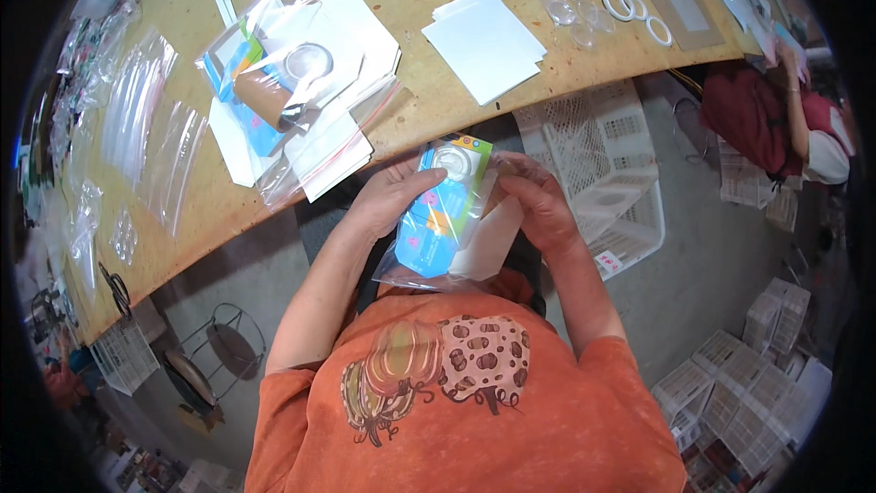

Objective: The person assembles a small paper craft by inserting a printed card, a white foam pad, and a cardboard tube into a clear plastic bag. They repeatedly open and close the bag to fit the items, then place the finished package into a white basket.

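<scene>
Between my hands, close to my body, is a clear plastic bag [408, 276] with a blue and green printed card [432, 236] inside it. A round clear-and-white disc [451, 162] shows at the card's upper end, and a white card piece [489, 245] lies along its right side. My left hand [391, 198] grips the bag's left edge, its thumb pressed over the disc. At the bag's upper right, my right hand [538, 199] has its fingers curled and pinched on the bag's edge. Its fingertips are partly hidden.
On the table [401, 32] lie a filled clear bag holding a cardboard tube [263, 99], white sheets [484, 44], several white rings [618, 5], clear discs [563, 11], empty plastic bags [137, 100] and scissors [115, 289]. White crates [602, 160] stand below; another person [757, 110] is at right.
</scene>
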Action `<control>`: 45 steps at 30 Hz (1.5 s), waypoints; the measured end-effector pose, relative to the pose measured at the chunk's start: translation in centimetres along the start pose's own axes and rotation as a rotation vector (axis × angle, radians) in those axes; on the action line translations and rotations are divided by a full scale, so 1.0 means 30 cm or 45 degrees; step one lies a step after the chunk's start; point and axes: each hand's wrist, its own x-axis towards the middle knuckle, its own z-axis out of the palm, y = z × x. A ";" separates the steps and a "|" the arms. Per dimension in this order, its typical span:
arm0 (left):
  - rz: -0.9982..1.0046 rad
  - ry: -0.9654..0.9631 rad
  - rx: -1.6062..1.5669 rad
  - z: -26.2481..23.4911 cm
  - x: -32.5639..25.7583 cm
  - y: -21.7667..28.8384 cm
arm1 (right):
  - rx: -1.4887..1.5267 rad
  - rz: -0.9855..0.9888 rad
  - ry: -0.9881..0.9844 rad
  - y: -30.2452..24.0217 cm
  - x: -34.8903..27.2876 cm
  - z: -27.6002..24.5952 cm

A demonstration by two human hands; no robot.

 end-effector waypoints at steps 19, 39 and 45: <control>0.194 0.306 0.565 0.013 0.030 -0.033 | -0.201 0.149 0.137 0.026 -0.014 -0.133; 1.550 0.883 1.804 -0.006 -0.434 0.373 | -0.231 -0.273 1.577 -0.064 -0.083 -1.324; 1.112 0.777 2.173 -0.090 -0.419 0.366 | -0.852 -0.730 1.112 -0.087 0.013 -0.638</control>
